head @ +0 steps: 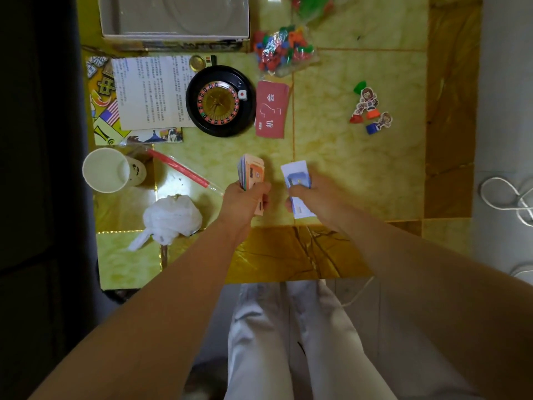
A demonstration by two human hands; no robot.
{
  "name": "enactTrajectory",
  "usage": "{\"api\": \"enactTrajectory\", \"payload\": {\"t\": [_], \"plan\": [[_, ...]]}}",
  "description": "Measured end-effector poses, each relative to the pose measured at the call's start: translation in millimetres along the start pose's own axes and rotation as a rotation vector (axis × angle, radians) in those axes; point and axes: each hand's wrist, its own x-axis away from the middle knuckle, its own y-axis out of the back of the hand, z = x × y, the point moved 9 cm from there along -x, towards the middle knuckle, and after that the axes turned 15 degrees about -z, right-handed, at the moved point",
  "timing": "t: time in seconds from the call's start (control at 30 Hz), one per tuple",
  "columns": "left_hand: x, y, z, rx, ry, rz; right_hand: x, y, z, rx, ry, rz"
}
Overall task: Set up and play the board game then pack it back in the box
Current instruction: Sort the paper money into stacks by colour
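Pale-trousered legs (277, 342) filled the bottom of the view, with both bare forearms reaching over them to the yellow table (360, 174). The left hand (245, 197) had its fingers curled round a thick stack of cards (251, 173) with an orange one on top. The right hand (313, 194), just beside it, pinched a few pale blue cards (297, 176). Further off lay the roulette wheel (220, 102), touching a red deck (271, 109). Behind these lay a bag of coloured pieces (282, 50) and the open box (176, 15). The folded board (105, 108) sat under the rule sheet (150, 90), and the figure pawns (370, 106) stood well apart on the right. Setting up looked barely under way, with the cards apparently being sorted. The stack in the left hand looked loosely squared, its edges fanning, so a slack grip could spill it and mix the sorts. The paper cup (106, 170) stood near the left arm, and a careless sweep toward the board might tip it.
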Motion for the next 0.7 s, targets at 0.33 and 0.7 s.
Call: {"api": "enactTrajectory", "payload": {"t": [0.33, 0.7], "plan": [[6.8, -18.1, -2.4, 0.014, -0.049, -0.03, -3.1, 4.9, -2.4, -0.237, -0.093, 0.118], [14.2, -38.4, 4.1, 0.236, 0.193, 0.076, -0.9, 17.6, -16.2, -0.508, -0.292, 0.143]]}}
